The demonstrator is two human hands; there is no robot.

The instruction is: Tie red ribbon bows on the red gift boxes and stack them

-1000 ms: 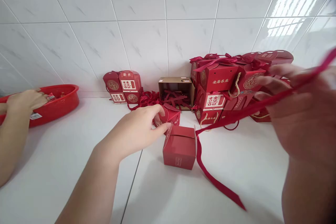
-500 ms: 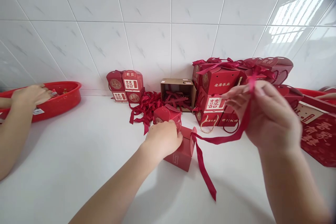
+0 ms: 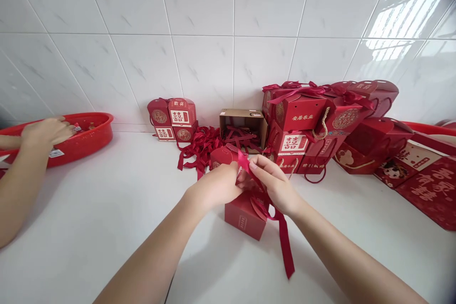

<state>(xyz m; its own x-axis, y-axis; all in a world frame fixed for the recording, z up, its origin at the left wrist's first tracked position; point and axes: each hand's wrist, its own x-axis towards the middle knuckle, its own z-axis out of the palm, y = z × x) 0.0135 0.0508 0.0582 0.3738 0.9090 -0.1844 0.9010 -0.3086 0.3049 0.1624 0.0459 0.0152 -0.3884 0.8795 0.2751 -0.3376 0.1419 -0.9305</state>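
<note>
A small red gift box (image 3: 244, 216) stands on the white counter in front of me. My left hand (image 3: 217, 185) and my right hand (image 3: 272, 183) meet just above its top, both pinching a dark red ribbon (image 3: 285, 242). The ribbon runs from my fingers over the box top and hangs down its right side onto the counter. Another small red box (image 3: 221, 156) sits just behind my hands, partly hidden.
Another person's hand (image 3: 46, 130) reaches into a red basket (image 3: 89, 135) at the far left. Against the tiled wall stand two printed red boxes (image 3: 173, 118), a cardboard box of ribbons (image 3: 242, 128), loose ribbons (image 3: 197, 147) and a stack of red gift boxes (image 3: 306, 123). Red bags (image 3: 423, 185) lie right.
My right hand has come down from the right with the ribbon and joined my left hand over the box. The ribbon's loose end now hangs shorter beside the box.
</note>
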